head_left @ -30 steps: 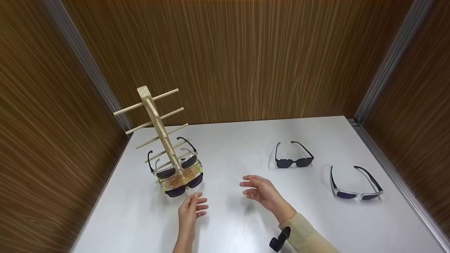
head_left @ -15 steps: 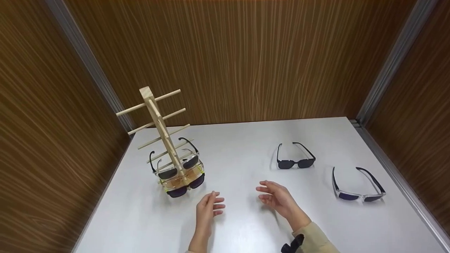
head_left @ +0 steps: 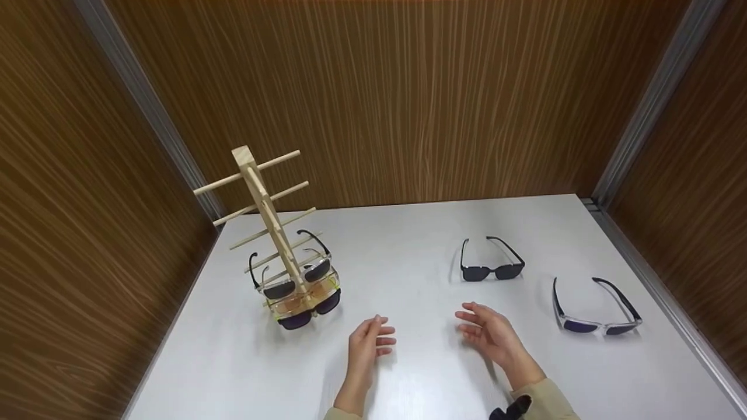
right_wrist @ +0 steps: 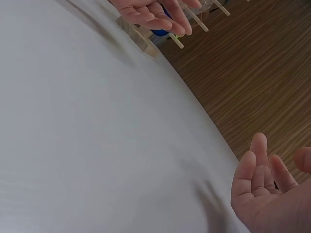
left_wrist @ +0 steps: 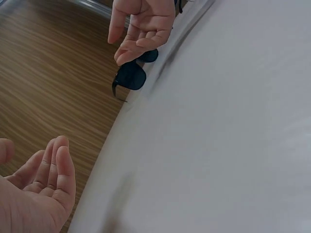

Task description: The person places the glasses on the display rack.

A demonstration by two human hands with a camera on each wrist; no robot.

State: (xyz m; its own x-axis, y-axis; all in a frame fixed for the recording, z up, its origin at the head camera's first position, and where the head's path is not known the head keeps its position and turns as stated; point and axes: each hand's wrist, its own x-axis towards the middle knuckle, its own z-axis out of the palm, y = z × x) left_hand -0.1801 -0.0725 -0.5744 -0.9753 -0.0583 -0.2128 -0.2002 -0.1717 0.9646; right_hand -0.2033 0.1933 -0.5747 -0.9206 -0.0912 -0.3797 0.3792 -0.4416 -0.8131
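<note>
Over the front middle of the white table, my left hand (head_left: pixel 365 344) hovers with relaxed fingers and holds nothing. My right hand (head_left: pixel 493 338) hangs to its right, fingers loosely bent, also holding nothing. Beyond the right hand lie black sunglasses (head_left: pixel 493 272), temples unfolded toward the back. Farther right rest clear-framed sunglasses (head_left: pixel 600 328) with dark lenses and black temples. At the left a wooden glasses rack (head_left: pixel 271 219) carries clear-framed dark sunglasses (head_left: pixel 280 290), orange-tinted glasses (head_left: pixel 287 305) and dark-lensed sunglasses (head_left: pixel 296 319) on its lower pegs. The left wrist view shows black sunglasses (left_wrist: pixel 130 76) behind the right hand.
Upper pegs (head_left: pixel 280 158) of the rack stick out to both sides and bear no glasses. Wood-grain panels (head_left: pixel 408 99) enclose the white table (head_left: pixel 397 251) at the back and sides. A black strap piece (head_left: pixel 512 408) sits at the right sleeve.
Both hands have shifted right across the table, the left one away from the rack. The view has moved slightly. Glasses and rack stay where they were.
</note>
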